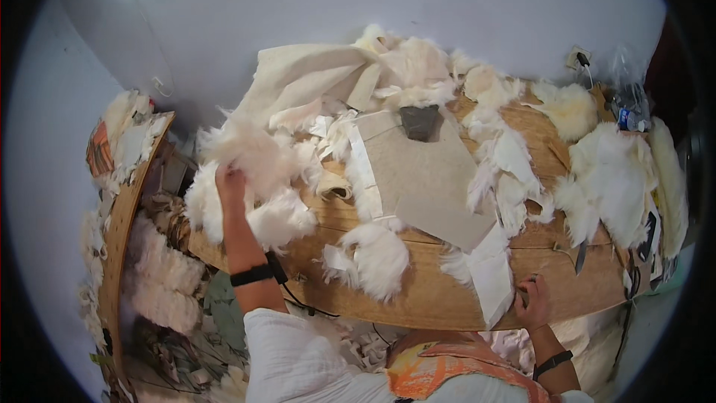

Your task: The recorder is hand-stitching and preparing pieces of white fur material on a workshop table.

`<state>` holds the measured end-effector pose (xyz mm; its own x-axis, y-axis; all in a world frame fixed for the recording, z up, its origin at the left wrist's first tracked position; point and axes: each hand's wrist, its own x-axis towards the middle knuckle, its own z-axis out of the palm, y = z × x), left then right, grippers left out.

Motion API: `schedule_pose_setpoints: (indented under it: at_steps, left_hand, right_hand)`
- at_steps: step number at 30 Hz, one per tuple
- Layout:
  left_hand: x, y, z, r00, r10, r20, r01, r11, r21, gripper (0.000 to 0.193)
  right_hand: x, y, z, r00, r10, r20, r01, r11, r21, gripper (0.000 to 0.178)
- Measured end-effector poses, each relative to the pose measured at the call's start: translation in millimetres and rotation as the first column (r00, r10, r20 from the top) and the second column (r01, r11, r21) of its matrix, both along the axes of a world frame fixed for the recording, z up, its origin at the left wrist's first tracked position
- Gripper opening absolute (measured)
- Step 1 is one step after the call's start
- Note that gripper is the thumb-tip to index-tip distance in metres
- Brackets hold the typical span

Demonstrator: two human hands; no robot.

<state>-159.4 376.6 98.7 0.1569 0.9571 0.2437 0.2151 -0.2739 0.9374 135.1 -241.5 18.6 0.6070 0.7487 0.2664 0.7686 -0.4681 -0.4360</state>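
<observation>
My left hand reaches out to the left, its fingers closed in a fluffy piece of white fur that lies over other fur pieces. My right hand rests at the table's near edge with curled fingers; whatever they hold is hidden. Just left of it lies a white pelt piece, leather side up. This runs out from under a grey-beige flat pattern sheet, which covers the middle of the table. A dark grey patch sits at the sheet's far end.
On the wooden table lie a loose fur tuft, white fur scraps and a dark blade. A large cream hide lies against the wall. More fur and a bottle are at right. A wooden board stands left.
</observation>
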Motion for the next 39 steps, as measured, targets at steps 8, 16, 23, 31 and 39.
schedule_pose_setpoints:
  at_steps: [8,16,23,31,39]
  left_hand:
    - [89,-26,-29,0.891,-0.291,-0.348,0.33,0.942,0.059,0.021]
    - [88,40,-100,0.872,0.035,-0.488,-0.006,0.998,0.06,0.028]
    - [93,-25,-12,0.913,-0.161,0.375,0.319,0.854,-0.41,0.029]
    - [108,-93,43,0.824,-0.436,0.363,0.535,0.81,-0.242,0.018]
    - [80,-141,69,0.67,-0.736,-0.099,0.7,0.67,-0.246,0.022]
  right_hand:
    - [2,-4,-9,1.0,-0.025,-0.008,0.024,0.999,-0.044,0.029]
    - [-2,0,-9,0.999,-0.002,0.046,0.004,0.999,-0.053,0.028]
    - [1,-7,-7,0.999,-0.035,-0.038,0.033,0.998,-0.054,0.028]
    - [-6,1,14,0.999,-0.034,-0.039,0.032,0.998,-0.062,0.024]
    - [2,-11,13,0.997,0.026,-0.07,-0.023,0.999,0.045,0.015]
